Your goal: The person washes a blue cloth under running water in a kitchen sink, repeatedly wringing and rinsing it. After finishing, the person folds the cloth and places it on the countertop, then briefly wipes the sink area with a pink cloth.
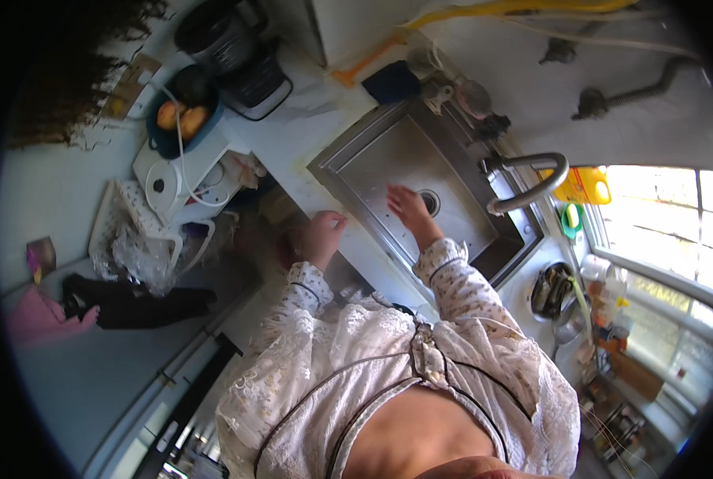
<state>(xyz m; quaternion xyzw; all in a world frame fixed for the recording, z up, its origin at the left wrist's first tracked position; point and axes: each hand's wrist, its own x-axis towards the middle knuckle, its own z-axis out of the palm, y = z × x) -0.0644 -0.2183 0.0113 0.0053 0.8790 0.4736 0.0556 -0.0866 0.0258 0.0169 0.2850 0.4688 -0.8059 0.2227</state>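
My right hand [412,211] hangs over the stainless steel sink [380,158], close to its round drain [431,202]. Nothing is in it, and its blurred fingers are slightly apart. My left hand [323,235] is above the front edge of the white countertop [356,230], left of the sink, with curled fingers. Blur hides whether anything small is between them. Behind the left wrist a dark reddish rounded thing [289,248] shows faintly. A curved metal faucet [539,173] rises at the sink's right side.
A blue basket [204,141] of round produce stands by a black appliance [231,63]. Left are a white rack [102,224] and a clear plastic bag [138,257]. A dark blue cloth [391,82] lies behind the sink. A yellow bottle [584,184] stands near the window.
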